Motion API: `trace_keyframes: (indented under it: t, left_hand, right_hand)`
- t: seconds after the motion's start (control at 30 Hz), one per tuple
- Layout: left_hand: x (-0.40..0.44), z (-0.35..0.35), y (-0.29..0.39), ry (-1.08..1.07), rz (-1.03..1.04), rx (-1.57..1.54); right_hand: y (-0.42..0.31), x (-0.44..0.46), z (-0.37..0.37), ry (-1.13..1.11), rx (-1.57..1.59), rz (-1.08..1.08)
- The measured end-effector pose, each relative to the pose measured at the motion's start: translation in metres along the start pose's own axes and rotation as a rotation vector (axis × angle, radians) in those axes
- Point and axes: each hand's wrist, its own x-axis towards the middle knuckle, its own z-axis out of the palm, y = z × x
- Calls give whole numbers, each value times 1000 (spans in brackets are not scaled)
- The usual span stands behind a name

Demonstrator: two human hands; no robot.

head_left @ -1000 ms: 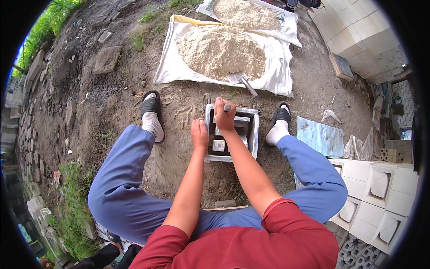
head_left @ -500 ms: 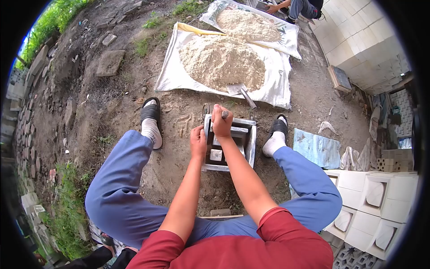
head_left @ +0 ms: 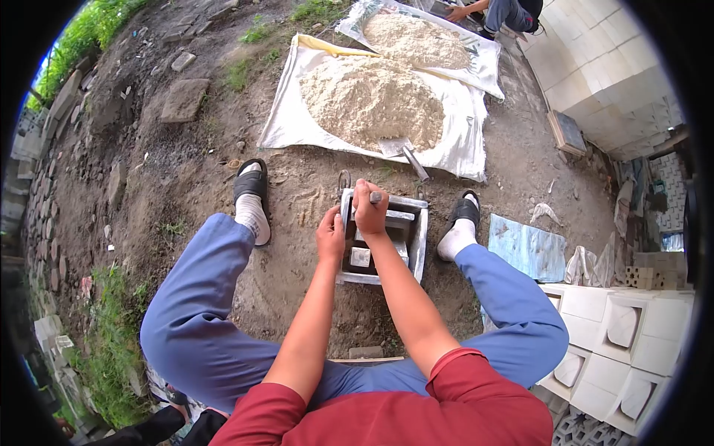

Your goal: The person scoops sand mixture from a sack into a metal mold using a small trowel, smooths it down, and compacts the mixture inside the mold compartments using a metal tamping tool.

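Note:
Between my feet on the ground stands a square metal block mould (head_left: 422, 245), with raised metal pieces inside it. My left hand (head_left: 330, 235) is closed over the mould's left wall. Over the mould's far left part, my right hand (head_left: 370, 211) makes a fist round a rod-like tool (head_left: 375, 197). Only the tool's grey end sticks out of the fist; its lower part is hidden. Beyond the mould, a trowel (head_left: 415, 163) rests with its blade at the edge of a pale, sandy mix (head_left: 372, 100) heaped on a white sack (head_left: 279, 128).
A second heap (head_left: 416, 41) lies on another sack behind the first. At the top right crouches another person (head_left: 502, 16). White hollow blocks (head_left: 587, 308) are stacked at the right, near a blue sheet (head_left: 526, 247). Stones (head_left: 184, 100) lie on the dirt at left.
The view has shifted slightly. My right fist sits a little lower over the mould, still round the rod-like tool. My left hand keeps its place on the mould's wall.

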Motion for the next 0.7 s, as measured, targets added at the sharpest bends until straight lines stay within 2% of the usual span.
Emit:
trace_keyframes:
  t: [0.07, 0.13, 0.23, 0.37, 0.43, 0.47, 0.7]
  left_hand:
    - [0, 6, -1, 5, -14, -25]
    - [-4, 0, 15, -17, -122, -8]
    - [-6, -1, 19, 2, -96, 67]
    - [-2, -2, 17, 16, -88, 121]
    - [0, 0, 11, 16, -93, 101]
    - [1, 0, 7, 55, -61, 189]
    - [-3, 0, 12, 111, -81, 428]
  right_hand:
    - [-17, 5, -1, -2, 119, 139]
    - [-38, 6, -3, -5, 128, 137]
    - [-63, 4, -3, -49, -12, 27]
    - [-16, -11, -2, -50, -65, 46]
    - [-13, -10, -1, -78, -66, 46]
    - [-11, -9, -3, -103, -71, 46]
    - [-55, -2, -7, -55, 14, 87]
